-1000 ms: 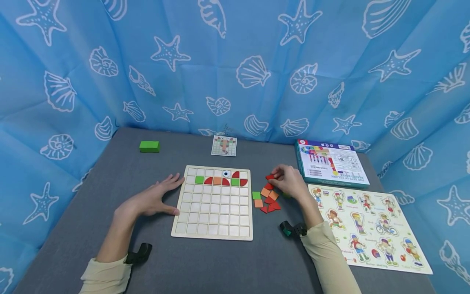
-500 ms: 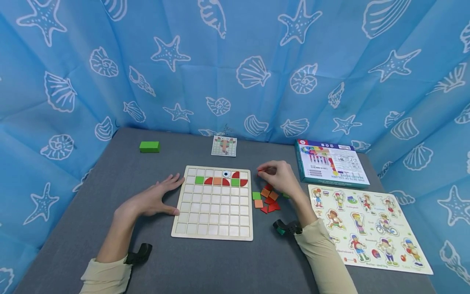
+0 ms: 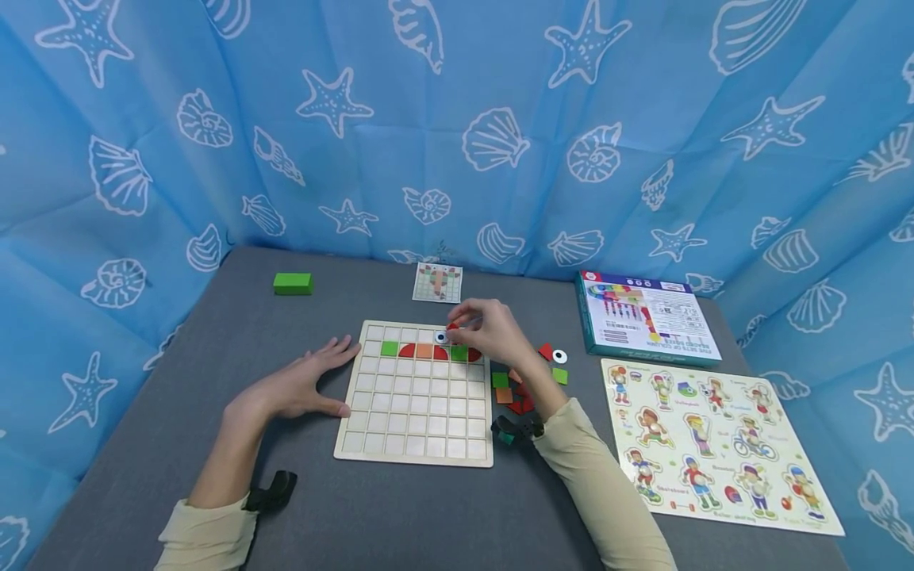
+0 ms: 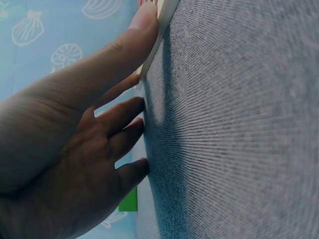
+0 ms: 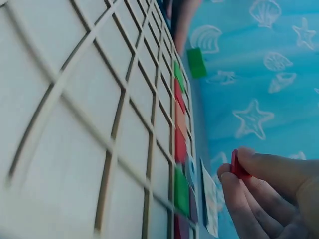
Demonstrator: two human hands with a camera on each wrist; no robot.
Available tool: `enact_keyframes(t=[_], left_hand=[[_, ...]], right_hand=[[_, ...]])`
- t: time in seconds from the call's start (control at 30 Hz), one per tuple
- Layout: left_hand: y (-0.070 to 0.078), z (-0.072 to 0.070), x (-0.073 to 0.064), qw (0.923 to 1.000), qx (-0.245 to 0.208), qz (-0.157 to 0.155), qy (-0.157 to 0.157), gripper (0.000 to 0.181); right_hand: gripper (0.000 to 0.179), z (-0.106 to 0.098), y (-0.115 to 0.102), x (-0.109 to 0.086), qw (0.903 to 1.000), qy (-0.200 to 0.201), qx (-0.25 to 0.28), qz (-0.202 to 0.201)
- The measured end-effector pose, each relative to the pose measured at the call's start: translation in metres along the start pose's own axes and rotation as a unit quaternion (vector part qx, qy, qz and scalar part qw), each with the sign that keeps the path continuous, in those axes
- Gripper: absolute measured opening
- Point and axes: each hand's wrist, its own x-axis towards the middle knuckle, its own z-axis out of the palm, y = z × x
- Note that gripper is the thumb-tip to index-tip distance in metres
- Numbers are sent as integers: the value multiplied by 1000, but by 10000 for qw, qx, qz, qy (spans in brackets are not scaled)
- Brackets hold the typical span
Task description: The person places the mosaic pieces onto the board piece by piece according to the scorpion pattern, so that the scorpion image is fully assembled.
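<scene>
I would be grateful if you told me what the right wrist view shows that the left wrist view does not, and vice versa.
Only the right wrist view shows the right hand pinching a red piece, the green tiles in the board, and the pale card beyond it.

Only the left wrist view shows the left hand up close, thumb at the board's edge.

Both share the board, the green block, the blue curtain and part of the left hand, blurred in the right wrist view.
</scene>
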Motion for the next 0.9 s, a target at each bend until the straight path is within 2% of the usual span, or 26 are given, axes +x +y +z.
enact_keyframes(t=[0.13,0.4,0.63,0.9], left_hand=[[0,-1,2,10000,5,-9,-33,114],[-3,-1,6,10000,-2,-11,-81,114],[-2,-1,3,9999,-18,90,-45,112],[2,-2,-1,9999,-5,98,-41,113]], right_hand=[[19,14,-5,15,9998,-105,16,-185],[16,42,-17,42,9963,-438,-342,-652],[13,65,-26,59,9952,-557,-615,-521],[9,82,-28,64,9939,-317,-950,-466]])
